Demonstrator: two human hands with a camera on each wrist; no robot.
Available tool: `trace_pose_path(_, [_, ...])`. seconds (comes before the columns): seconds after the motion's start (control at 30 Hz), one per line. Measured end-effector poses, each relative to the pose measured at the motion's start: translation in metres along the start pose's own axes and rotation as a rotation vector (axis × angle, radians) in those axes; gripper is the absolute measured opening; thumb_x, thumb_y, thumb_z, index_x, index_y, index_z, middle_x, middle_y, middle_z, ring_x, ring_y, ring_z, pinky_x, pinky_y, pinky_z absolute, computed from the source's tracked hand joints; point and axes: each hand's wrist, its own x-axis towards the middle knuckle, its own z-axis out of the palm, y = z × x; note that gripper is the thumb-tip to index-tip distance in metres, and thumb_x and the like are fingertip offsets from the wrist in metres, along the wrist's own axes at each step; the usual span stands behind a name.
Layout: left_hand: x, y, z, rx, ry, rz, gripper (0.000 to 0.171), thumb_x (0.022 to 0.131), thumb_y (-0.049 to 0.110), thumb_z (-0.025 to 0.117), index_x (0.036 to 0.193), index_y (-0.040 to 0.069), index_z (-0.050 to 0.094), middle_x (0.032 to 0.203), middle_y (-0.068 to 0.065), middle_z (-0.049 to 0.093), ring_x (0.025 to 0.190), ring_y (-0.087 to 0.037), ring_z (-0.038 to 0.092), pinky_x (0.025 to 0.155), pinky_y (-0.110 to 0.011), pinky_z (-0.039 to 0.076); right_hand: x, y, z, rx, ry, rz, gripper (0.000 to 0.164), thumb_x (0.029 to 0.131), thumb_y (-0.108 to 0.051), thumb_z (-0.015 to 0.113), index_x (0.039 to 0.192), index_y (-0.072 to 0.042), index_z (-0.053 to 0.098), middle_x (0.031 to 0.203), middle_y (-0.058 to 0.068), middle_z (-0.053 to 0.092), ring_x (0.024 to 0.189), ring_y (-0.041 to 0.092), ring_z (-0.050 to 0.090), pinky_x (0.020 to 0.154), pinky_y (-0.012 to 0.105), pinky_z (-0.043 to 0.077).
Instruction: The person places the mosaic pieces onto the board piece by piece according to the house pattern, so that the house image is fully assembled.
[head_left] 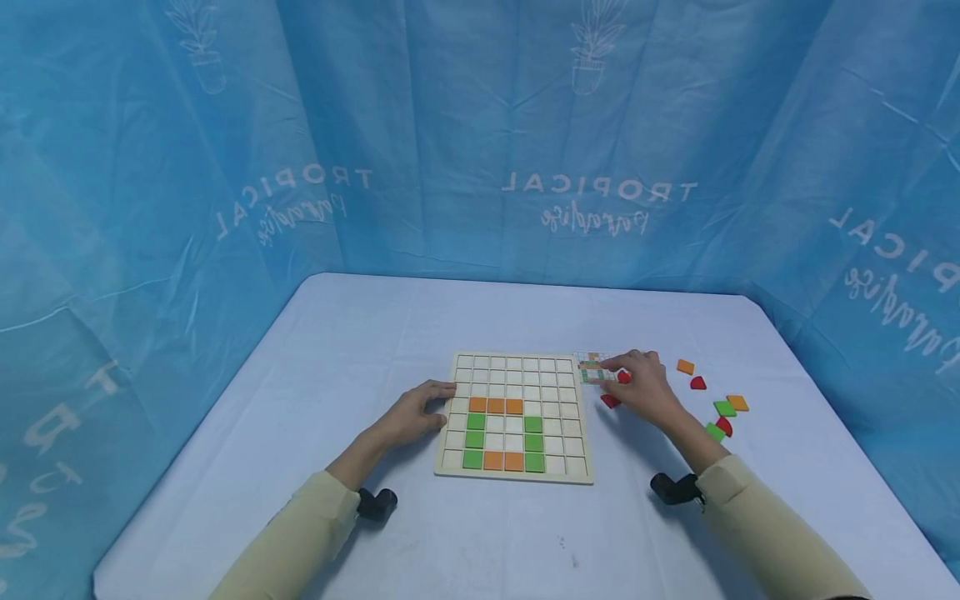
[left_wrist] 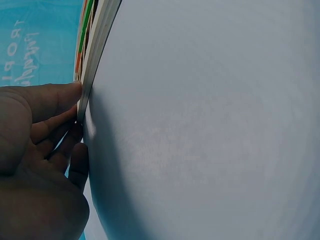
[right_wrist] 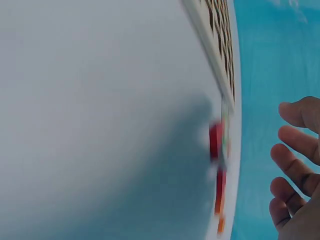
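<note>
My table [head_left: 300, 400] is covered with a pale cloth. Blue curtains [head_left: 480, 125] enclose it on three sides, printed with white plant motifs and "TROPICAL paradise" lettering. Lighting is even and soft.

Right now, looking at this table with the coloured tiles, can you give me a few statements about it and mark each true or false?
1. The left hand touches the left edge of the wooden grid board. True.
2. The board holds blue tiles. False: only orange and green ones.
3. The right hand is over the small pattern card right of the board. True.
4. The loose tiles lie left of the board. False: they lie to its right.
</note>
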Motion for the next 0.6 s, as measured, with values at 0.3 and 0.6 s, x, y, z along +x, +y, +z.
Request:
trace_pose_path(0.3, [0.001,0.001,0.0,0.011,0.001,-0.002,0.052,0.084,0.002,0.069,0.134,0.005,0.055,0.143,-0.006,0.046,0.139,-0.029,0.031,0.113,-0.045,0.024,-0.02,0.062,-0.048,-0.024,0.007,0.13,0.039,0.088,-0.019,0.068,0.121,0.002,0.063,0.119,0.025,0.052,0.11,0.043,0.036,0.079,0.054,0.04])
trace_pose_path(0.6, [0.0,0.0,0.001,0.008,0.002,0.0,0.052,0.084,0.001,0.069,0.134,0.005,0.055,0.143,-0.006,0.046,0.139,-0.029,0.031,0.113,-0.045,0.024,-0.041,0.114,-0.075,-0.054,-0.032,0.263,0.046,0.091,-0.023,0.064,0.125,0.007,0.056,0.123,0.033,0.042,0.114,0.052,0.029,0.075,0.057,0.04])
